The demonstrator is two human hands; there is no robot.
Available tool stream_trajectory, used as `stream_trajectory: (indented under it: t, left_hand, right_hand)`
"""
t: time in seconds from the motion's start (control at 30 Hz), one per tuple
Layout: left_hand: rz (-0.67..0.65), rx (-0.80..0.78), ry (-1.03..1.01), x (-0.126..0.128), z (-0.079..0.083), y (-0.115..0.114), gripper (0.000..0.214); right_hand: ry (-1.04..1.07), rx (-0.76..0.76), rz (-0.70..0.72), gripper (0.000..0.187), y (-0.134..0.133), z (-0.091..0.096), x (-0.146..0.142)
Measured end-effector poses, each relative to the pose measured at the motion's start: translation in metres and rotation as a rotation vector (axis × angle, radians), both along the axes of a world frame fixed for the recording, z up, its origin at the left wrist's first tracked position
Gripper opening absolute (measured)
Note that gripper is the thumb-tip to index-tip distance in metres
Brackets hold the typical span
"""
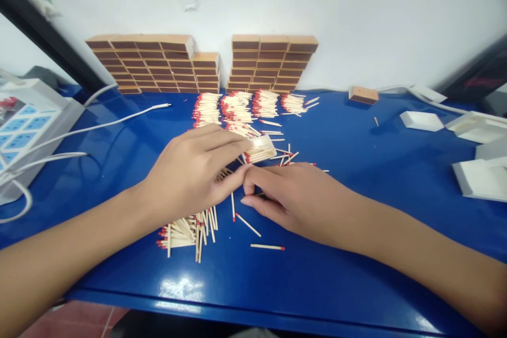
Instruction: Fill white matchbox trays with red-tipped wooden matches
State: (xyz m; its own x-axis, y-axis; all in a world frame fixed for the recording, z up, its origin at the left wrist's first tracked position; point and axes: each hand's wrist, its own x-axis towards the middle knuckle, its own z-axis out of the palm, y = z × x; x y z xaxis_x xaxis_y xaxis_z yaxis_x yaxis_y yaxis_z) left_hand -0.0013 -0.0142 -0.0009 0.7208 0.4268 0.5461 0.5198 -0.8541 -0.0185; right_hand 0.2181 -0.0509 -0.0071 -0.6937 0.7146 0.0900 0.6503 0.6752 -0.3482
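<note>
My left hand (pixel 198 163) reaches across the middle of the table, its fingers closed on the left end of a small white matchbox tray (pixel 271 143). Red-tipped matches (pixel 257 156) lie side by side in that tray. Just below it, my right hand (pixel 301 198) has its fingers curled and touches my left thumb. Whatever the right fingers hold is hidden. Under and below the left hand spreads a loose pile of matches (pixel 180 232). A few single matches (pixel 248 225) lie in front of the right hand.
Stacked matchboxes (pixel 150 63) line the wall in two blocks, with bundles of matches (pixel 237 105) before them. One matchbox (pixel 363 95) lies apart. White trays (pixel 422 121) sit at right. A power strip (pixel 29 124) and white cables (pixel 99 125) occupy the left.
</note>
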Motion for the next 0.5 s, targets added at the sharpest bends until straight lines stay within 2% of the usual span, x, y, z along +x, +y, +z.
stream_trajectory:
  t: [0.23,0.5]
  left_hand:
    - [-0.072,-0.027,0.017,-0.0004,-0.0016,-0.0007,0.027]
    - [-0.076,-0.004,0.073,-0.0006,-0.0014,-0.0026,0.027]
  right_hand:
    - [-0.011,0.004,-0.006,0.012,-0.001,0.002,-0.0005]
    - [-0.02,0.037,0.001,0.01,-0.002,0.0004,0.0]
